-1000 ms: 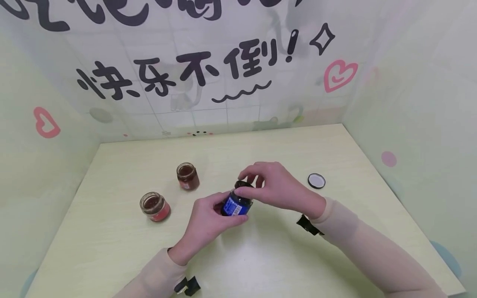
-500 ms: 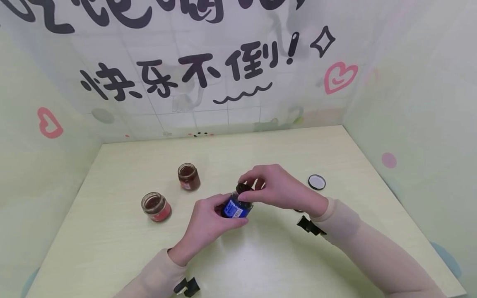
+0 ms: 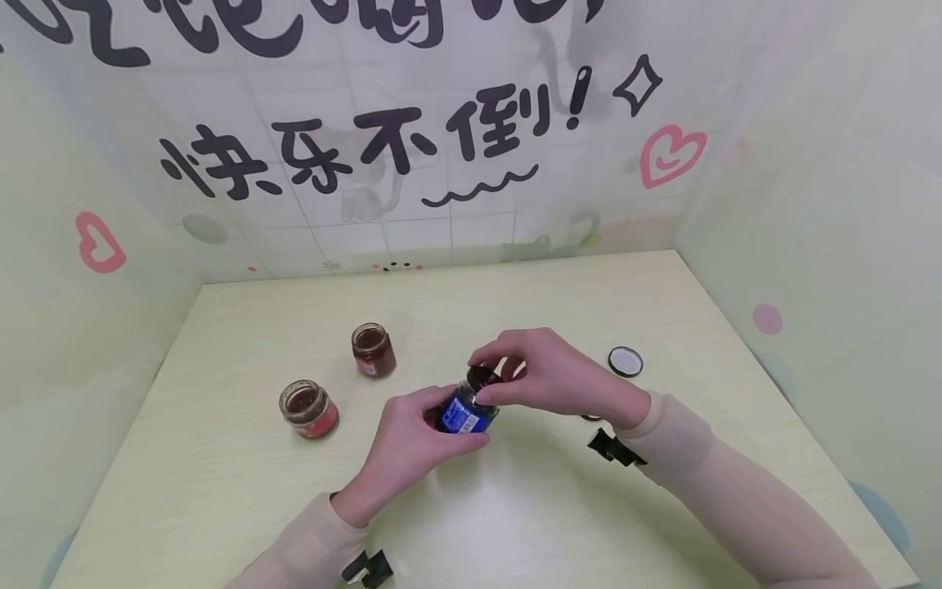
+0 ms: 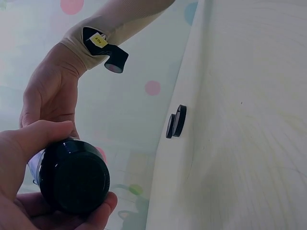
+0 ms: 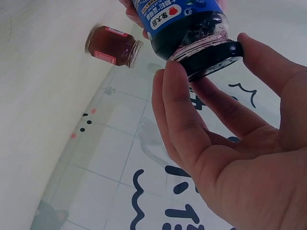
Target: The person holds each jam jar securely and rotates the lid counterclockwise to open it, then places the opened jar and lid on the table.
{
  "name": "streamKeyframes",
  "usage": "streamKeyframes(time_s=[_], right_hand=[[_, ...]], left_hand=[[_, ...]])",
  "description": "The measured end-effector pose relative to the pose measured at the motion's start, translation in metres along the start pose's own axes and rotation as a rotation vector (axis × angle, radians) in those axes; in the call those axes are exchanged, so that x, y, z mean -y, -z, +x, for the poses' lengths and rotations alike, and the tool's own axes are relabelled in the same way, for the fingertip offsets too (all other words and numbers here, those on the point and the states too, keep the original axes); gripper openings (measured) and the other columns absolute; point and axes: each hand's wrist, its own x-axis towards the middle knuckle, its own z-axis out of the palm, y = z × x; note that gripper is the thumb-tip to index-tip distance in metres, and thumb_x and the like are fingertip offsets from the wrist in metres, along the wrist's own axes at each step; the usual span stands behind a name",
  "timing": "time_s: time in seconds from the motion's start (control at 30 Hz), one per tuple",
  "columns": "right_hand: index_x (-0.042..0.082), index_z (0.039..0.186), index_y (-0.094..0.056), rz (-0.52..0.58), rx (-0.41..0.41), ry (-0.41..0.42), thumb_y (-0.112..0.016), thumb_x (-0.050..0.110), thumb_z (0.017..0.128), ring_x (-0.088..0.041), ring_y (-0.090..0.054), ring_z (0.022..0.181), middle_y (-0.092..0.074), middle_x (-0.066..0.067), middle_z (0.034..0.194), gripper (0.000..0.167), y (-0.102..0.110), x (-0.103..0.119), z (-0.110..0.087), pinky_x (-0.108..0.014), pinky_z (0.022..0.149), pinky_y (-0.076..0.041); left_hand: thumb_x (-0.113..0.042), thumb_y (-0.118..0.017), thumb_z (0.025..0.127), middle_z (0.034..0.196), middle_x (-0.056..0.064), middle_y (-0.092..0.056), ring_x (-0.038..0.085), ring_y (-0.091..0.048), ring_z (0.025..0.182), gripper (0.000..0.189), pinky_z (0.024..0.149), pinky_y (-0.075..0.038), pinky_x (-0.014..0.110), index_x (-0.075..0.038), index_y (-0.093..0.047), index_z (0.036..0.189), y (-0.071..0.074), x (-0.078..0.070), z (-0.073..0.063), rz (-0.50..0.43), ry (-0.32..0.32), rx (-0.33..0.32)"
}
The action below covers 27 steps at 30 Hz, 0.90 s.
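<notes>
My left hand (image 3: 412, 429) grips a glass jar (image 3: 465, 415) with a blue label and dark contents, holding it tilted above the table. In the left wrist view the dark base of the jar (image 4: 76, 177) faces the camera, thumb on one side and fingers on the other. My right hand (image 3: 548, 372) pinches the rim of a black lid (image 3: 482, 377) at the jar's mouth. Seen from the right wrist, the lid (image 5: 213, 60) sits over the jar's neck, with thumb and fingers on opposite sides. Whether its thread is engaged cannot be told.
Two lidless jars with red labels and reddish-brown contents, a nearer jar (image 3: 309, 409) and a farther jar (image 3: 373, 350), stand at left. A lid (image 3: 625, 361) lies white inside up at right. Another dark lid (image 3: 591, 417) is mostly hidden beneath my right wrist. Walls surround the table (image 3: 221, 491).
My right hand and the black lid have shifted slightly down in view. The dark lid beneath my right wrist has come partly into sight. My left hand keeps its grip on the jar.
</notes>
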Motion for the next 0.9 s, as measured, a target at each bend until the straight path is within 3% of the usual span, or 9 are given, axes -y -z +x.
streamKeyframes(time_s=[0.9], right_hand=[[0.026,0.119,-0.067,0.122,0.060,0.013,-0.079,0.013,0.088,-0.017,-0.065,0.095,-0.065,0.008,0.113,0.035,0.0000,-0.0043,-0.0049,-0.029,0.082,-0.057]], left_hand=[[-0.040,-0.094,0.066,0.093,-0.008,-0.071,0.012,-0.068,0.078,0.054,0.066,-0.056,0.031,-0.027,-0.075,0.114,-0.0016,0.0035,0.0001,0.029,0.007,0.024]])
